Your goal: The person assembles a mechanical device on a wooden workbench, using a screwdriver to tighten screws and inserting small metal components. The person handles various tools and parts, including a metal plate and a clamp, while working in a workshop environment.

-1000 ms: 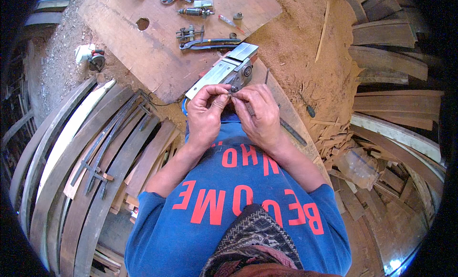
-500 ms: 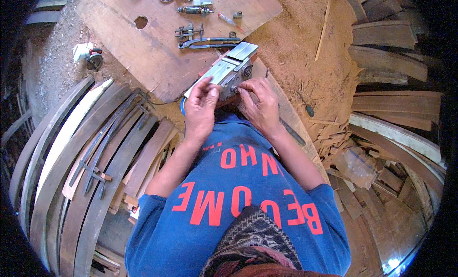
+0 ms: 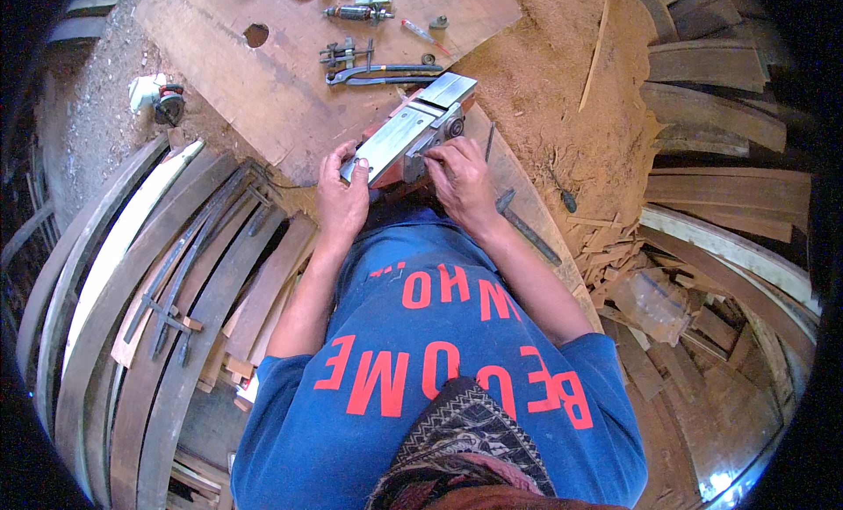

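Observation:
An electric hand planer (image 3: 399,143) lies sole up at the board's near edge, its silver plates facing me and its red body below. My left hand (image 3: 343,201) is closed around the planer's near left end, with the thumb on the metal plate. At the planer's right side, below a round pulley (image 3: 453,127), my right hand (image 3: 463,183) has its fingers pinched together. Whatever those fingers hold is too small and too covered to make out.
Pincers (image 3: 385,73), a small clamp (image 3: 346,53) and a motor armature (image 3: 357,13) lie on the wooden board (image 3: 237,97). A hammer-like tool (image 3: 529,232) rests at my right. Curved timber pieces (image 3: 167,273) flank my left, more boards (image 3: 716,115) my right. Sawdust (image 3: 544,97) covers the ground.
My left hand has shifted left and down to the planer's near end, uncovering more of the sole. The planer has turned slightly. My right hand stays at its side, moved a little.

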`<act>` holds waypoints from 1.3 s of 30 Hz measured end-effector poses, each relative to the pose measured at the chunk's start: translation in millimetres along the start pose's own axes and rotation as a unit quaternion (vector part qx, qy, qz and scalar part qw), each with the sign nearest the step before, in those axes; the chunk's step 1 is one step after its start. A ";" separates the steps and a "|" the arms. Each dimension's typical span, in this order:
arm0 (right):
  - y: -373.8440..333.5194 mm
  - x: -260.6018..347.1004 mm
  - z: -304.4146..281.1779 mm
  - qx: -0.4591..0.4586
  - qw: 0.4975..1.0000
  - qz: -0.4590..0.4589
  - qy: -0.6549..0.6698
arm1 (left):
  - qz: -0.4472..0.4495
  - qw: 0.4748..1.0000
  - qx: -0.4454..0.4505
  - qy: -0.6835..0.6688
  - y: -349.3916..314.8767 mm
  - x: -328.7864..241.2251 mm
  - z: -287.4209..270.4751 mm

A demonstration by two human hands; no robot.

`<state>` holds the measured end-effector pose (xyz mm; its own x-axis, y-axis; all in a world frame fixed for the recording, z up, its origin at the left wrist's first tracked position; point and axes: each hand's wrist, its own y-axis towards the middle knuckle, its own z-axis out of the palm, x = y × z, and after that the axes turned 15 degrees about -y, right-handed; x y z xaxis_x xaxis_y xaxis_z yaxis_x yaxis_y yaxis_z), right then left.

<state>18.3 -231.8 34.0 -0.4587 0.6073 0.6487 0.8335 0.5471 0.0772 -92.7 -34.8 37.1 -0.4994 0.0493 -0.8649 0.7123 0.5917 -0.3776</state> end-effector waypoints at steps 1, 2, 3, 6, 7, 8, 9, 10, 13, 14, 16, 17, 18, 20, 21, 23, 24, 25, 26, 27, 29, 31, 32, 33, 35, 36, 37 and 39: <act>0.1 0.0 1.0 0.002 1.000 0.001 -0.001 | -0.004 1.000 0.002 -0.005 0.1 0.1 0.6; 0.6 0.1 1.9 -0.003 1.000 0.003 -0.005 | -0.008 1.000 0.003 -0.010 0.1 0.1 1.2; 1.5 0.7 2.4 -0.008 1.000 0.003 -0.008 | -0.011 1.000 0.004 -0.012 0.1 -1.4 1.3; 3.0 3.0 1.4 -0.009 1.000 0.003 -0.017 | -0.013 1.000 0.007 -0.022 0.6 -2.6 1.0; 3.2 3.5 1.0 -0.008 1.000 0.002 -0.019 | -0.006 1.000 0.009 -0.028 1.5 1.7 1.0; 2.7 3.2 1.8 -0.007 1.000 0.001 -0.022 | 0.000 0.999 0.011 -0.033 2.0 4.1 0.8; 1.6 1.8 3.4 -0.007 1.000 0.001 -0.025 | -0.004 0.999 0.011 -0.031 2.1 3.6 1.1; 0.7 0.6 4.7 -0.006 1.000 0.000 -0.028 | -0.008 1.000 0.011 -0.028 2.2 2.1 1.4; -0.2 0.0 8.3 -0.005 0.999 -0.004 -0.042 | -0.014 1.000 0.013 -0.023 2.4 -3.5 2.1; -0.5 0.0 9.6 -0.004 0.999 -0.008 -0.052 | -0.015 1.000 0.013 -0.023 2.3 -4.4 2.2; -0.1 1.7 11.6 -0.001 0.997 -0.015 -0.072 | -0.012 1.000 0.014 -0.019 3.2 -1.3 1.9; 1.4 3.9 10.9 -0.001 0.997 -0.020 -0.079 | -0.010 1.000 0.014 -0.018 3.6 -0.2 1.7; 4.5 7.8 8.1 0.000 0.996 -0.024 -0.087 | -0.011 1.000 0.014 -0.019 3.6 -0.2 1.9; 6.3 9.2 7.5 0.006 0.995 -0.032 -0.095 | -0.012 1.000 0.012 -0.023 3.3 -0.5 2.4; 6.7 8.1 8.2 0.010 0.995 -0.034 -0.096 | -0.009 1.000 0.014 -0.022 3.8 -0.2 2.3; 6.5 7.1 8.0 0.013 0.996 -0.033 -0.087 | -0.003 1.000 0.018 -0.020 4.6 0.8 2.0; 6.1 6.4 7.6 0.011 0.997 -0.031 -0.075 | -0.003 1.000 0.018 -0.019 4.4 -0.3 1.9; 5.8 5.8 7.0 0.009 0.997 -0.030 -0.064 | -0.002 1.000 0.018 -0.018 4.2 -2.5 2.0; 5.3 5.2 6.0 0.013 0.997 -0.030 -0.068 | -0.002 1.000 0.018 -0.017 4.1 -3.6 1.9; 4.5 5.0 4.7 0.016 0.997 -0.030 -0.072 | -0.002 1.000 0.017 -0.024 4.2 -1.1 2.0; 4.1 4.7 5.4 0.022 0.996 -0.036 -0.085 | -0.001 0.999 0.017 -0.037 4.8 6.0 2.7; 3.8 2.8 8.8 0.026 0.993 -0.048 -0.101 | 0.001 0.999 0.018 -0.031 4.9 5.7 2.7; 3.9 3.1 9.2 0.024 0.993 -0.053 -0.105 | 0.002 0.999 0.018 -0.027 4.9 5.4 2.8; 4.3 3.7 9.6 0.022 0.992 -0.059 -0.109 | 0.008 0.999 0.013 -0.033 4.7 5.6 3.3; 5.2 6.4 9.6 0.030 0.988 -0.072 -0.136 | 0.019 0.999 0.001 -0.043 4.2 5.9 4.8; 5.9 8.9 7.7 0.039 0.984 -0.076 -0.158 | 0.021 0.999 0.001 -0.042 4.2 4.7 5.1; 6.3 10.4 6.7 0.047 0.979 -0.081 -0.181 | 0.023 0.999 0.002 -0.042 4.2 3.4 5.3; 6.8 10.7 7.3 0.058 0.974 -0.081 -0.202 | 0.020 0.999 0.009 -0.037 4.3 2.2 4.9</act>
<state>16.9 -217.4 36.0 -0.6849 0.6718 0.2823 0.7101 0.7021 0.0520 -88.4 -36.0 31.9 -0.4339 0.0123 -0.9009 0.7393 0.5764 -0.3482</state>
